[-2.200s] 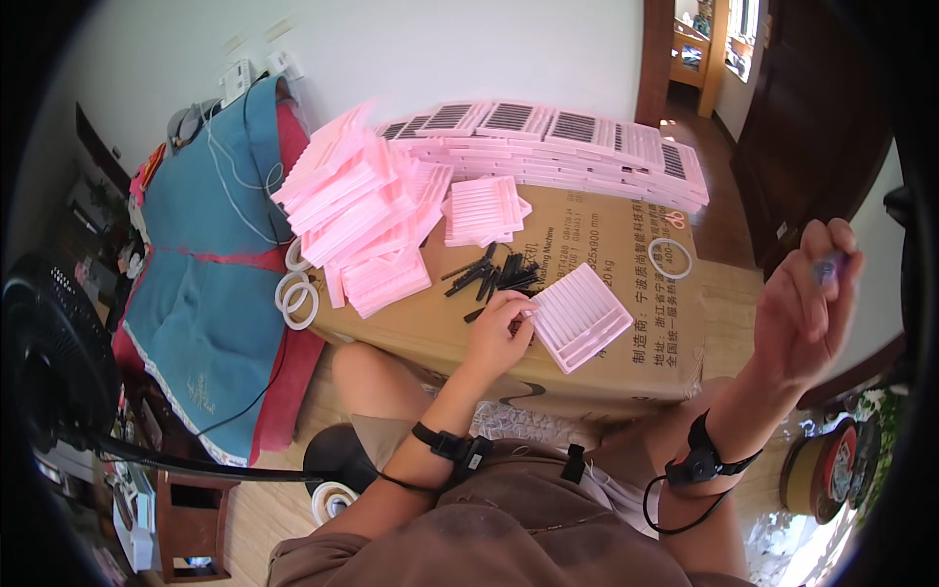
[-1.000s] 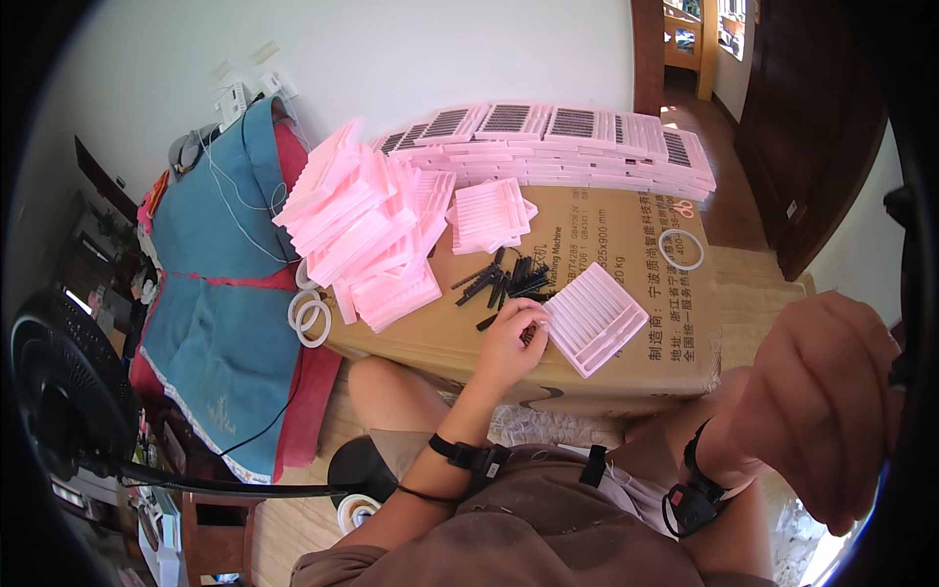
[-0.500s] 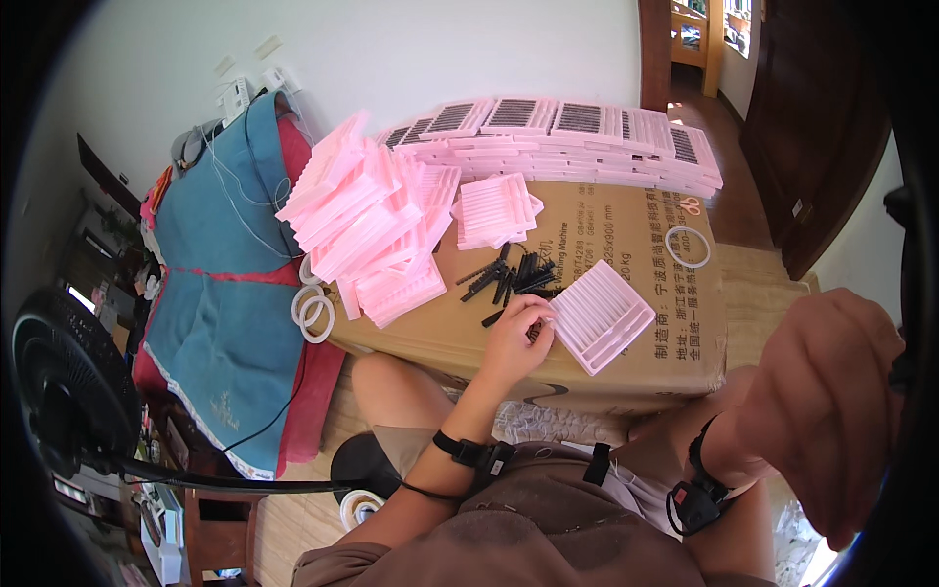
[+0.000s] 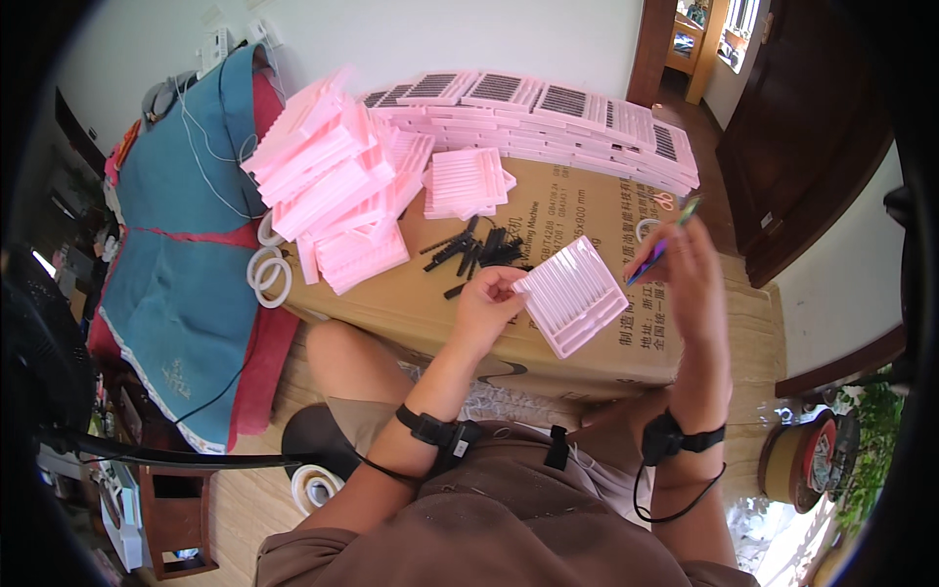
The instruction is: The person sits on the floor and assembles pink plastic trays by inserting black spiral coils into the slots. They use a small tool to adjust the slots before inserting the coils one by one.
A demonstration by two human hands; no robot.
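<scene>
My left hand (image 4: 486, 311) has its fingers closed on the left edge of a pale pink slotted tray (image 4: 575, 298), whose slots look bare. The tray is over the front of a large cardboard box; whether it touches the box I cannot tell. My right hand (image 4: 693, 284), slightly blurred, grips shiny multicoloured tweezers (image 4: 649, 260), their tips pointing down and left, apart from the tray's right edge. Just beyond my left hand lies a loose pile of short black strips (image 4: 479, 249) on the cardboard.
The cardboard box (image 4: 548, 186) serves as a tabletop. Heaped pink trays (image 4: 333, 186) stand at its left, a small stack (image 4: 465, 181) beside them. Along the back run stacked trays filled with black strips (image 4: 499, 90). White rings (image 4: 269, 279) hang at the left edge. A black fan (image 4: 68, 362) stands far left.
My right hand has come down from close to the camera toward the tray, and the tweezers now show in it. My left hand stays on the tray. The whole view has shifted slightly.
</scene>
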